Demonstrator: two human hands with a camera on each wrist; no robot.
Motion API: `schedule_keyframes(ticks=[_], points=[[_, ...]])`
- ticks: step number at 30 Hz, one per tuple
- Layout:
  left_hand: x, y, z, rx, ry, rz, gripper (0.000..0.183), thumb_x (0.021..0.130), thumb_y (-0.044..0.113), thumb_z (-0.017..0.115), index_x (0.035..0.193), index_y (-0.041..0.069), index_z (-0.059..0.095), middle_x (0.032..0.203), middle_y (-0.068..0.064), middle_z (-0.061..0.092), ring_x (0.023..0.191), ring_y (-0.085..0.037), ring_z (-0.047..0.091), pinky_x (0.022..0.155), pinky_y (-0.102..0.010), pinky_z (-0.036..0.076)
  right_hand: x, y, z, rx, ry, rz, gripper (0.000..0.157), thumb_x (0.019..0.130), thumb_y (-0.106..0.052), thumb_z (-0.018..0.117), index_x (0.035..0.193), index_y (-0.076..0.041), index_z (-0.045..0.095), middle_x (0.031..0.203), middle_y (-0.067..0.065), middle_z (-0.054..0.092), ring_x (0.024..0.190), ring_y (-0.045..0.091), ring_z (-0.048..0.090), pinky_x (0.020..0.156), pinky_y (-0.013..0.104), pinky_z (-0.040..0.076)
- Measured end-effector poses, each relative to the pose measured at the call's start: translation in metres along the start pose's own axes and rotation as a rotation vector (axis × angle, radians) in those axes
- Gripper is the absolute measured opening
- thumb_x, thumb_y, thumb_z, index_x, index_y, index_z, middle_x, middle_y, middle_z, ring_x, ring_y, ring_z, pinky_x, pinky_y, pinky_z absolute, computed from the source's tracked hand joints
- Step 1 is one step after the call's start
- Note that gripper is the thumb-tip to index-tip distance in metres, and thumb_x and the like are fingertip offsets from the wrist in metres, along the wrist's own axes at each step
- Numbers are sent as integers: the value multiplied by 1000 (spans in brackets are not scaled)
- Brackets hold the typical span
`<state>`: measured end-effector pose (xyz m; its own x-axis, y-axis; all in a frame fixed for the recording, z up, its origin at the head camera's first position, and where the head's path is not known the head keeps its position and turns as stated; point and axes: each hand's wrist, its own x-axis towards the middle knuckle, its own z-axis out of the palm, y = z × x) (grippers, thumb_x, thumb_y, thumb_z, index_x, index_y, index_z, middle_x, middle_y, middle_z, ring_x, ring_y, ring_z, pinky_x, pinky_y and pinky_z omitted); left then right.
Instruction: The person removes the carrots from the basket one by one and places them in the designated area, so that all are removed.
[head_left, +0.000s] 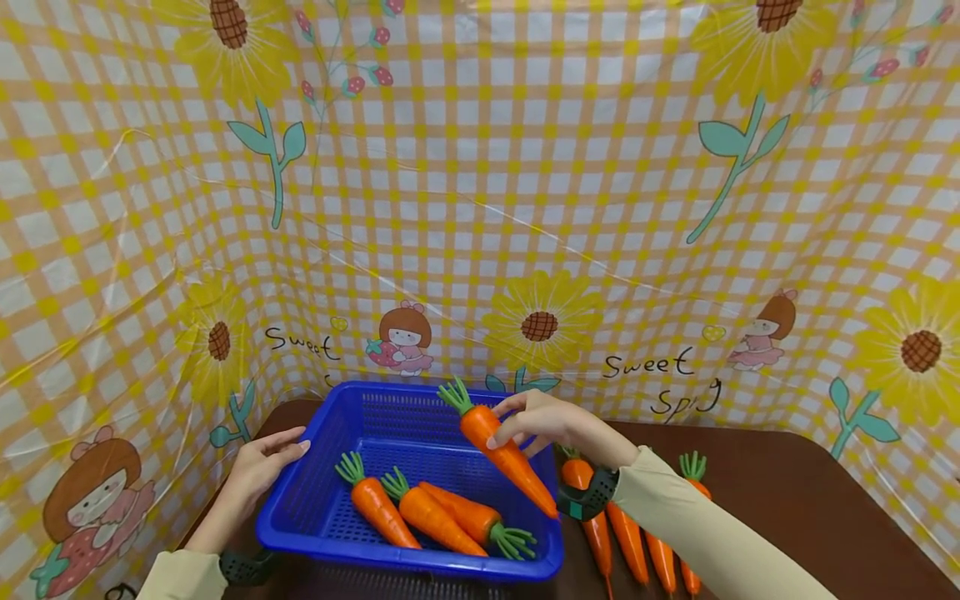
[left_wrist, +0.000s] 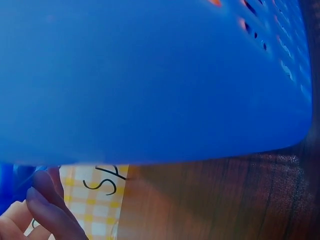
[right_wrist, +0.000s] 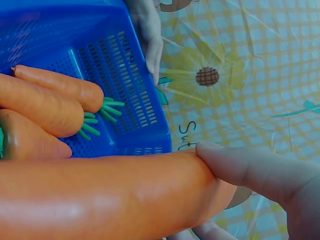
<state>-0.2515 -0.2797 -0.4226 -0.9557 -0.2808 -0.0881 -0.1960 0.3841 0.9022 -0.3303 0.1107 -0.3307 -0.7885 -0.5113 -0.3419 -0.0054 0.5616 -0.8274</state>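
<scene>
In the head view, my right hand (head_left: 543, 421) grips an orange carrot (head_left: 506, 458) with green stem stubs, thumb on the near side and fingers behind. It hangs slanted over the right part of a blue plastic basket (head_left: 408, 563), stem end up and left. Three more carrots lie inside, one of them a carrot (head_left: 382, 512) at the left. The right wrist view shows the held carrot (right_wrist: 105, 195) large, with the thumb pressed near one end. My left hand (head_left: 258, 467) is at the basket's left rim, fingers fairly straight, fingertips right at the outside edge.
Several carrots (head_left: 626, 537) lie side by side on the dark brown table (head_left: 795, 500) right of the basket, partly hidden under my right forearm. A checked, flowered cloth (head_left: 480, 208) hangs as a wall behind the table and along both sides.
</scene>
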Motion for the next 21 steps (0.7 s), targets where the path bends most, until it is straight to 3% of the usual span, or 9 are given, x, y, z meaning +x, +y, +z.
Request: schedule_keyframes(ticks=[5,18,21], points=[[0,-1,1,-2,-3,15,57,91,31,66,136,-2,52,117,-19,67,89,-11,63,70,-24,50,-6,5,-3,34,-2,-15,67,77,-19,74,136,0,50,114,14,66,93,22,67,78,41,57],[0,-2,1,-28,-2,3,58,90,31,66,136,-1,52,114,-17,68,80,-9,62,68,-26,51,-19,19,-18,58,-7,-53,69,80,-21,73,139,2,45,110,13,67,95,24,67,80,43,57],[0,-2,1,-41,-3,-2,58,90,31,67,137,-1,52,112,-16,68,77,-10,63,67,-27,52,-22,21,-21,58,-5,-57,69,81,-21,72,139,3,44,119,18,60,98,24,64,81,43,57]])
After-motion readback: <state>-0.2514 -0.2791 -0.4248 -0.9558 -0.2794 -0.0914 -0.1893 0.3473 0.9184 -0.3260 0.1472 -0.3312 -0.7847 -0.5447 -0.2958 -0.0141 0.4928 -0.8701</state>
